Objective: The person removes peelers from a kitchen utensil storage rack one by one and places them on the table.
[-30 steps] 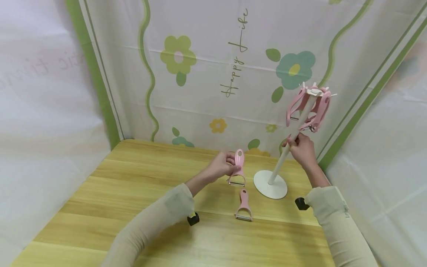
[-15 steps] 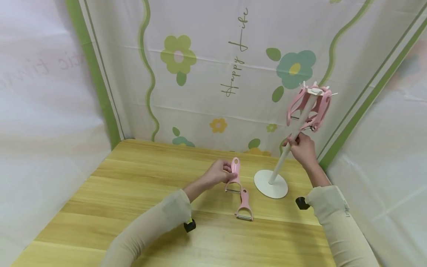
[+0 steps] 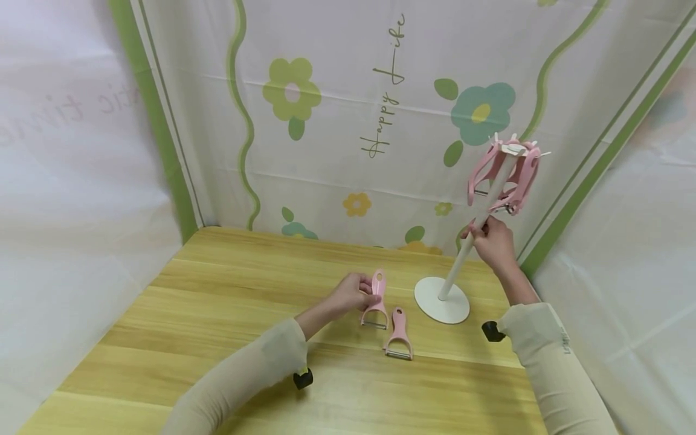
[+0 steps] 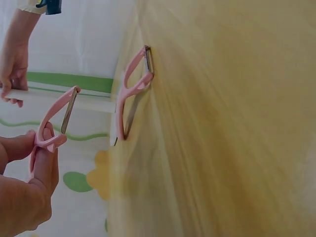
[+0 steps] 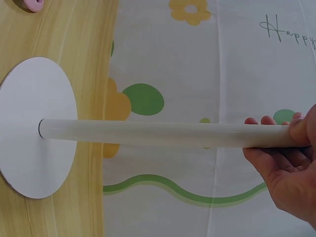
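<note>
My left hand point(image 3: 348, 294) pinches a pink Y-shaped peeler point(image 3: 379, 284) by its handle, blade end down. In the left wrist view this peeler point(image 4: 51, 112) is held off the wooden tabletop. A second pink peeler point(image 3: 399, 326) lies flat on the table just right of it. My right hand point(image 3: 495, 243) grips the white pole point(image 5: 158, 133) of a stand, fingers wrapped round its upper half. Several pink peelers point(image 3: 526, 178) hang from the hooks at the top of this stand. Its round white base point(image 3: 426, 302) rests on the table.
The wooden table point(image 3: 217, 290) ends against a white curtain point(image 3: 326, 151) printed with flowers. More curtain closes in both sides. The stand is near the table's back right corner.
My left hand has brought its peeler down and leftward, away from the stand, to beside the peeler lying on the table. The right hand keeps its hold on the pole.
</note>
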The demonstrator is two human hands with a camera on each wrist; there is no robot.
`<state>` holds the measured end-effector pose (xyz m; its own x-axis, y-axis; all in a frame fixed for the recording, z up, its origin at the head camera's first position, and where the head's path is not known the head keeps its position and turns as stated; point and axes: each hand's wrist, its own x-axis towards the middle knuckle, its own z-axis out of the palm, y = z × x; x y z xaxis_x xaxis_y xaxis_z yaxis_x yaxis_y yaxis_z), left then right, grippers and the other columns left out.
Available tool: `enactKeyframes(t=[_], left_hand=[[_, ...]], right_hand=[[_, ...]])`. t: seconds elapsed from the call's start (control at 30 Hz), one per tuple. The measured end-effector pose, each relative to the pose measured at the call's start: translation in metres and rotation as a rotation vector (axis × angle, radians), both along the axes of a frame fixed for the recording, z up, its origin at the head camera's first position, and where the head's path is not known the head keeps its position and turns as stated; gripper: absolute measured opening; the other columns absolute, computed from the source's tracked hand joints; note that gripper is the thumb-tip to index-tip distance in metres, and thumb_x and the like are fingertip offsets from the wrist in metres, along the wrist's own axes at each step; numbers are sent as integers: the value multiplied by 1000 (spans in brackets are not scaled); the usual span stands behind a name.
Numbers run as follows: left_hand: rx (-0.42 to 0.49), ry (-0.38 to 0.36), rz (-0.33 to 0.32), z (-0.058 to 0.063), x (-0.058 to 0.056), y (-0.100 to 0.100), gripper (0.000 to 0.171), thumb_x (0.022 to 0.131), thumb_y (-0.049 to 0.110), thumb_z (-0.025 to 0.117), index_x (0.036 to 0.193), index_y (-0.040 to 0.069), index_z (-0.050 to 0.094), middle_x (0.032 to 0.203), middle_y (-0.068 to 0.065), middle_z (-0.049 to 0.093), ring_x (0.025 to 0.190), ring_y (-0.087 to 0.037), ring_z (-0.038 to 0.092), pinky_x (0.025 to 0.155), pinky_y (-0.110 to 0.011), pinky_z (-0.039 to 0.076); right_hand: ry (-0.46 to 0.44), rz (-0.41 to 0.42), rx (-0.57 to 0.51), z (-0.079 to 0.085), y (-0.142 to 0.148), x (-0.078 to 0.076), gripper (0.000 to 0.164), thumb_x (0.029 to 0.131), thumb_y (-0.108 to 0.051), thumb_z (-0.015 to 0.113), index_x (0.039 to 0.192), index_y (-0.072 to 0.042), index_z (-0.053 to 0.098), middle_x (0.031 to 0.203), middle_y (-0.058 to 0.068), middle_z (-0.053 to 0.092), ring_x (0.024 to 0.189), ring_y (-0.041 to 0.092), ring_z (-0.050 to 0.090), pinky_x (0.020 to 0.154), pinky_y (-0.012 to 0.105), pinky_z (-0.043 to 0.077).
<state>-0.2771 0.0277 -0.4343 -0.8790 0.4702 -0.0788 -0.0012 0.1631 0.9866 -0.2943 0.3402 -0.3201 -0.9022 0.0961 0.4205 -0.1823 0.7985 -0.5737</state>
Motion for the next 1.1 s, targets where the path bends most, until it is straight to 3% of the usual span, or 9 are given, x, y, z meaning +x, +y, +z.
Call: enactKeyframes(t=[0.23, 0.4, 0.67, 0.83, 1.1], left_hand=[[-51, -46, 16, -15, 4, -3, 28, 87, -4, 71, 112, -9, 59, 82, -8, 66, 67, -12, 63, 62, -22, 58], [-88, -38, 16, -22, 8, -6, 28, 86, -3, 72, 111, -9, 60, 84, -11, 68, 68, -12, 63, 62, -22, 58], [-89, -32, -18, -31, 12, -11, 20, 88, -3, 70, 106, -8, 63, 80, -11, 69, 67, -13, 64, 60, -22, 57], [-81, -69, -33, -41, 14, -10, 15, 88, -4, 70, 102, -6, 65, 76, -8, 68, 64, -13, 64, 58, -23, 58], [-68, -74, -21, -49, 13, -8, 16, 88, -5, 69, 102, -9, 64, 74, -6, 65, 63, -12, 62, 59, -24, 59]], right_hand=[[-12, 1, -7, 1, 0, 1, 25, 104, -16, 48, 103, 1, 66, 98, 22, 73, 86, 27, 64, 57, 25, 43], [-9, -1, 4, 1, 0, 0, 24, 103, -15, 48, 101, 0, 67, 97, 22, 73, 80, 26, 61, 57, 26, 42], [-3, -4, 0, 1, -2, -1, 24, 103, -14, 48, 101, 0, 67, 98, 23, 74, 81, 27, 63, 56, 24, 42], [-4, -5, -2, 1, -1, 0, 24, 103, -15, 48, 101, 0, 67, 97, 22, 73, 81, 27, 62, 56, 25, 42], [-3, 2, -2, 2, -1, 1, 27, 104, -18, 48, 103, 1, 67, 99, 24, 73, 84, 30, 64, 61, 24, 44]])
